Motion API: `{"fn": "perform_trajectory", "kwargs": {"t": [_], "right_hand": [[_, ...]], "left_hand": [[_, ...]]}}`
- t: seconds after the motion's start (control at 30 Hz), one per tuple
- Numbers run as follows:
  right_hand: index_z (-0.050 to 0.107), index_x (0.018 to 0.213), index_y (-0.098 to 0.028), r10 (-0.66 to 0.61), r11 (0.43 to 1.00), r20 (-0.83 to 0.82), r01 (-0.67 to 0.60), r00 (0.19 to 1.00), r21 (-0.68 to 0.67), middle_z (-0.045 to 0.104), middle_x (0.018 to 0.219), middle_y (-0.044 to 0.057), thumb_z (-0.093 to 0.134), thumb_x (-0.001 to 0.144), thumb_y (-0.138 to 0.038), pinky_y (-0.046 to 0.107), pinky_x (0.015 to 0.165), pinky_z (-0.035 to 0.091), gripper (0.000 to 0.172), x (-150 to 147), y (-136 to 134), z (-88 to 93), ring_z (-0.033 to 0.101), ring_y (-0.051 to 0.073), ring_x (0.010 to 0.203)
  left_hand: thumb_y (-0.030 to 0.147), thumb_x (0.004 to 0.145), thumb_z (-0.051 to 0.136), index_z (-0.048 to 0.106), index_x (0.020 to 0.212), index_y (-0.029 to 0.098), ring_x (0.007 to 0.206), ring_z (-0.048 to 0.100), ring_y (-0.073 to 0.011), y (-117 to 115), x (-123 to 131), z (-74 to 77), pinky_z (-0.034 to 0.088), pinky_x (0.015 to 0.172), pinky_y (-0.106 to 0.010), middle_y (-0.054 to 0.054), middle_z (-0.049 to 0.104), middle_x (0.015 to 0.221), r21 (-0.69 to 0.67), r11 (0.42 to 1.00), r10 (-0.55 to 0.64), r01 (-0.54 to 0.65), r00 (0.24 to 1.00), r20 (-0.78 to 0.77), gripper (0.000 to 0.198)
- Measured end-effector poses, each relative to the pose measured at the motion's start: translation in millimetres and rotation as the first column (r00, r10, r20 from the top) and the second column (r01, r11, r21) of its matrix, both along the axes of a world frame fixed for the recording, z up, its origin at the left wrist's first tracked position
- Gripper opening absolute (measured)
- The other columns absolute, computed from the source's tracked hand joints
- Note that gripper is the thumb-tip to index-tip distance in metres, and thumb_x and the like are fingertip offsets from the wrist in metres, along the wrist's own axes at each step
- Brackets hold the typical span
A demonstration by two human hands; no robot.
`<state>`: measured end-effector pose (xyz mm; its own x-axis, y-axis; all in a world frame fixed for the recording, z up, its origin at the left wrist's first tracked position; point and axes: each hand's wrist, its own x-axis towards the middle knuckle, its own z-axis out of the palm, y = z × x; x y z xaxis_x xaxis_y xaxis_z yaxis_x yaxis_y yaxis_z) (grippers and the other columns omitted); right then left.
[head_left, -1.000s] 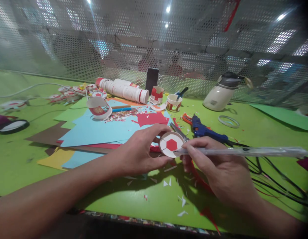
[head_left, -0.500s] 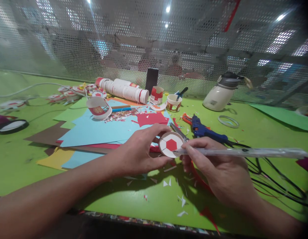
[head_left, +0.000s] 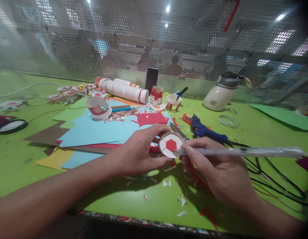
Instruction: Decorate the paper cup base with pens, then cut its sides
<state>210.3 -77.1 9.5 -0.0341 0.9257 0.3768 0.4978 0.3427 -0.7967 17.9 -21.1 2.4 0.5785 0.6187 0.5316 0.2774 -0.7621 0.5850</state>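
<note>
Between the thumb and fingers of my left hand (head_left: 141,149) is a cut-off paper cup base (head_left: 165,151), a shallow white disc with a raised rim. A red hexagon (head_left: 171,145) sits in its middle, and thin dark lines run outward from some corners. My right hand (head_left: 216,169) pinches a clear-barrelled pen (head_left: 256,152), its tip at the white face just below the hexagon. Its fingertips are close against the disc's right edge. Behind the disc lie scissors (head_left: 178,130), partly hidden, and a blue glue gun (head_left: 206,130).
Coloured paper sheets (head_left: 94,132) are piled at the left with paper scraps on them. Further back are stacked paper cups (head_left: 126,90), a cut cup (head_left: 98,109), a dark phone-like slab (head_left: 152,79) and a bottle (head_left: 218,94). Black cables (head_left: 275,179) loop at the right.
The pen's far end has shifted very slightly to the left. Both hands and the cup base hold nearly the same position.
</note>
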Motion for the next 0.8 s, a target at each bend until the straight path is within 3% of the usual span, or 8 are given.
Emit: {"fn": "perform_trajectory", "kwargs": {"t": [0.8], "right_hand": [[0.065, 0.078, -0.023, 0.036, 0.999, 0.011, -0.036, 0.999, 0.002, 0.063, 0.055, -0.006, 0.059, 0.088, -0.025, 0.015, 0.044, 0.044, 0.012, 1.7, 1.1, -0.8, 0.056, 0.007, 0.047]], "left_hand": [[0.022, 0.075, 0.067, 0.054, 0.106, 0.015, 0.087, 0.065, -0.0134, -0.5, 0.4, 1.4, 0.059, 0.075, -0.022, -0.006, 0.066, 0.103, -0.011, 1.000, -0.001, 0.001, 1.000, -0.007, 0.034]]}}
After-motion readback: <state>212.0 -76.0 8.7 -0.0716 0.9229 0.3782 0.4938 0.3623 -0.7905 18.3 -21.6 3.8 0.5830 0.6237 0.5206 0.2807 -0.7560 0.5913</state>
